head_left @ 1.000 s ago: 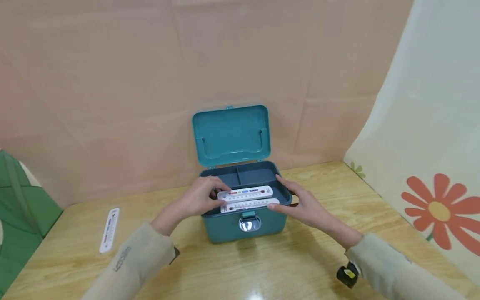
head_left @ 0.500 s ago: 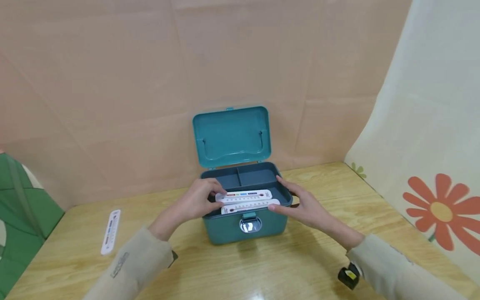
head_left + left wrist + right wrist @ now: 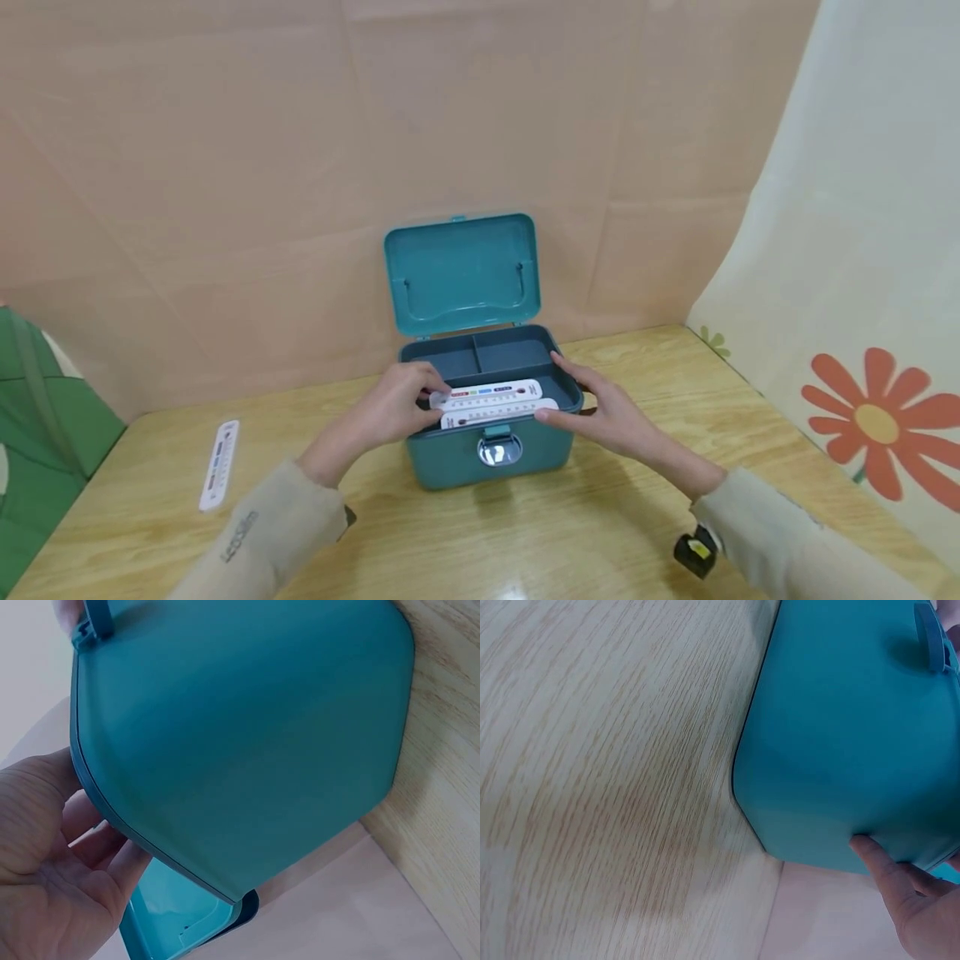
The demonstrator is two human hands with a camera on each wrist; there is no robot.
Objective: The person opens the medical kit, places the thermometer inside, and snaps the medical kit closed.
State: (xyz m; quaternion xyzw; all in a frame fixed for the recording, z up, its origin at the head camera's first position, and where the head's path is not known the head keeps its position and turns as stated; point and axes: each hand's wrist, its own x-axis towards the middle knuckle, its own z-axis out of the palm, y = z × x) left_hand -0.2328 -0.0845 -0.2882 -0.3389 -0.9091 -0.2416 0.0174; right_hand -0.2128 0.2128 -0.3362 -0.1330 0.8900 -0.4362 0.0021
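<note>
A teal plastic storage box stands on the table with its lid raised. Two white strip thermometers lie across the front part of its dark inner tray: a rear one with coloured bands, and a front one along the front rim. My left hand pinches the left end of the rear thermometer, its thumb by the front one's end. At the box's right end my right hand holds the box, thumb over the front rim near the front thermometer. The right wrist view has one finger against the outer wall.
A third thermometer lies on the wooden table at the left. The tray's back part has two compartments split by a divider. A metal-faced latch sits on the box front. A pink cloth hangs close behind the lid.
The left hand has moved slightly left and down, and the rear thermometer has shifted a little the same way. The right hand stays at the box's right end.
</note>
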